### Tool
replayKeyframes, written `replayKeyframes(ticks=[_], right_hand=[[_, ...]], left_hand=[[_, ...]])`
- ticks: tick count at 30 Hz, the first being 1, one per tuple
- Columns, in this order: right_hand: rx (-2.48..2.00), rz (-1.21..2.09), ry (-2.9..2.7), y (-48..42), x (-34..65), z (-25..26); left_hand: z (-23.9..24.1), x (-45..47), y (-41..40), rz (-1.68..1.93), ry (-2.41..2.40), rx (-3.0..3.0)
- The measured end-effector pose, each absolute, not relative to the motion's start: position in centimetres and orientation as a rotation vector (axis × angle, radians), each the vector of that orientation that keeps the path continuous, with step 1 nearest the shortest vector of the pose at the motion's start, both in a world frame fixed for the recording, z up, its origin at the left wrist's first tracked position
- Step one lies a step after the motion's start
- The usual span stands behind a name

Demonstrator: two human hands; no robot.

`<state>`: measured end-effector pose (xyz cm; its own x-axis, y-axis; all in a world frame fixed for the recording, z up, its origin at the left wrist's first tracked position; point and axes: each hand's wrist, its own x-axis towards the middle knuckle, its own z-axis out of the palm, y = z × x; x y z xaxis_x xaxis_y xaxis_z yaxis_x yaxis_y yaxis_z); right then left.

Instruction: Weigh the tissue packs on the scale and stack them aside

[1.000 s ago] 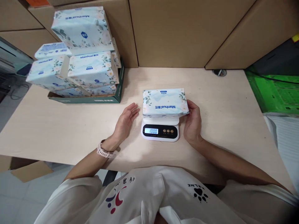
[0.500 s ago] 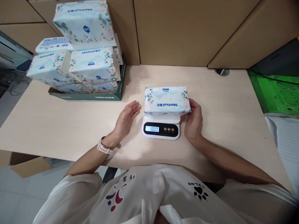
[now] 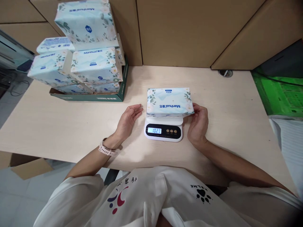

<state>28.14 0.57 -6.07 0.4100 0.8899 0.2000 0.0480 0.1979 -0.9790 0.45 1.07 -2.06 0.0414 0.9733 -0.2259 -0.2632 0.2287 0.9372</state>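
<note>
Tissue pack (image 3: pixel 169 101) sits flat on the scale (image 3: pixel 163 130) at table (image 3: pixel 71 126) centre, pale blue wrap with leaf and flower print, "Manhua" reading upside down to me. My right hand (image 3: pixel 198 124) cups its 3 o'clock end, fingers curled against it. My left hand (image 3: pixel 127 120) rests open at 9 o'clock, just beside. Stacked packs (image 3: pixel 80 53) at 10 o'clock.

Reads "Manhua", upside down, on the pack (image 3: pixel 169 101) touching the right hand (image 3: pixel 198 126), with "400" on its top face. Shows "1027" on the scale (image 3: pixel 163 130) display just under that pack. "Manhua" and "400" again on the stacked packs (image 3: pixel 94 64) well left of the left hand (image 3: pixel 126 121). "HELME" on the shirt (image 3: pixel 200 189), upside down, below both hands.
</note>
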Motion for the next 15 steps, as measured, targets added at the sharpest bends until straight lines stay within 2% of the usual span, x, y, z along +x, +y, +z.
replayKeyframes(ticks=[15], right_hand=[[-1.253, 0.663, -1.021, 0.5, 28.1, -6.2]], left_hand=[[-2.6, 0.5, 0.0, 1.080, 1.008, 1.249]])
